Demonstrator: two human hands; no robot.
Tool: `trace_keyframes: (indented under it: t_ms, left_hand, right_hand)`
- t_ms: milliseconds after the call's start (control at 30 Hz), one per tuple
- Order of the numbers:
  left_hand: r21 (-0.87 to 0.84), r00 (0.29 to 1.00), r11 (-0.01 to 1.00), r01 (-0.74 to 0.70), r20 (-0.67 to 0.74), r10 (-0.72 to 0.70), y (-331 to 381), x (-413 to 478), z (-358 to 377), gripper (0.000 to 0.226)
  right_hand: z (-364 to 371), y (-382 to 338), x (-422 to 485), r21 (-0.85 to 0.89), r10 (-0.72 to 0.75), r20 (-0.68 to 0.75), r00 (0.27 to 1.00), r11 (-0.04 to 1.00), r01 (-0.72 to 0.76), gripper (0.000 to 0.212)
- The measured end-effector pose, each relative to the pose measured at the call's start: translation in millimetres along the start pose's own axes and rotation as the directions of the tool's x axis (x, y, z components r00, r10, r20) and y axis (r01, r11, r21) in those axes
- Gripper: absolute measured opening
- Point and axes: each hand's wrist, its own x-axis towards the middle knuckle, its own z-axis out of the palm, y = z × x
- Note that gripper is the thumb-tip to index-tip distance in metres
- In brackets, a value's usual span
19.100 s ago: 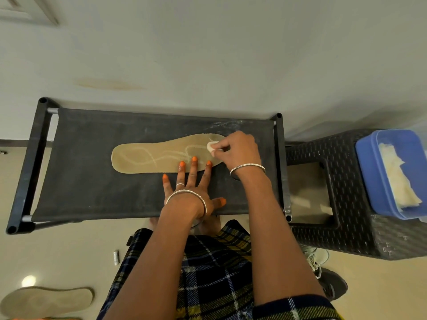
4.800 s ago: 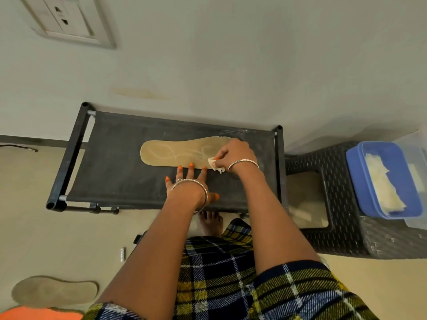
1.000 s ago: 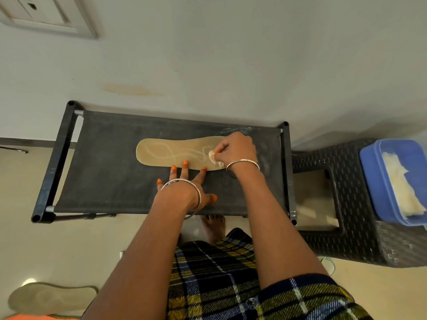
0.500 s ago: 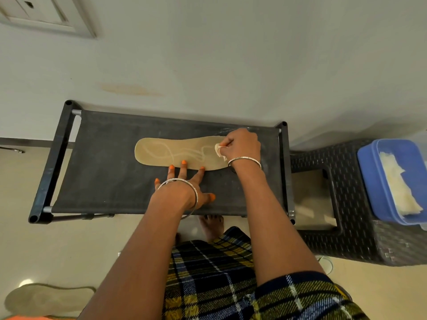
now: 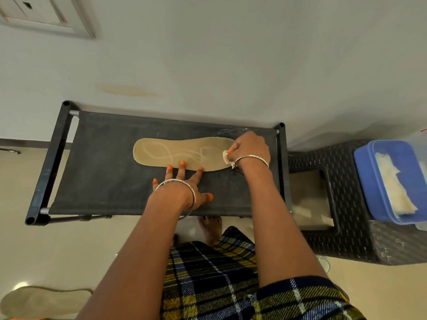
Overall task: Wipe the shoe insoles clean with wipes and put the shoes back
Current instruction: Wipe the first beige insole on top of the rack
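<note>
A tan insole (image 5: 175,152) with pale wet streaks lies lengthwise on the black fabric top of a low shoe rack (image 5: 104,172). My right hand (image 5: 250,147) grips a small white wipe (image 5: 227,157) and holds it on the insole's right end. My left hand (image 5: 184,183) lies flat on the fabric with fingers spread, its fingertips pressing the insole's near edge. A second, greyer insole (image 5: 44,301) lies on the floor at the bottom left.
A dark woven plastic stool (image 5: 342,227) stands right of the rack and carries a blue tub (image 5: 367,181) holding white wipes (image 5: 392,183). The wall runs right behind the rack. A wall switch plate (image 5: 44,12) sits top left. My bare foot (image 5: 210,227) shows under the rack's front edge.
My right hand has slid the wipe toward the near right edge of the insole. My left hand stays pressed in place.
</note>
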Motion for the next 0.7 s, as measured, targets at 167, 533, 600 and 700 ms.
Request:
trace_keyframes:
  t_ms: [167, 533, 600, 700]
  left_hand:
    - [-0.001, 1.000, 1.000, 0.017, -0.004, -0.017, 1.4, 1.4, 0.7, 0.083]
    - [0.010, 1.000, 1.000, 0.010, 0.014, -0.010, 2.0, 3.9, 0.5, 0.083]
    - [0.014, 1.000, 1.000, 0.013, 0.012, -0.014, 2.4, 3.8, 0.7, 0.082]
    - [0.019, 1.000, 1.000, 0.010, 0.019, -0.010, 1.4, 3.7, 0.2, 0.082]
  right_hand:
    - [16.5, -23.8, -10.5, 0.016, -0.116, 0.191, 0.975, 0.993, 0.115, 0.037]
    - [-11.0, -2.3, -14.8, 0.619, -0.054, 0.338, 0.940, 0.765, -0.178, 0.005]
    - [-7.4, 1.7, -7.1, 0.435, 0.005, 0.097, 0.995, 0.899, -0.047, 0.008]
    - [-18.3, 3.7, -5.3, 0.319, -0.008, -0.180, 0.984, 0.945, 0.066, 0.008]
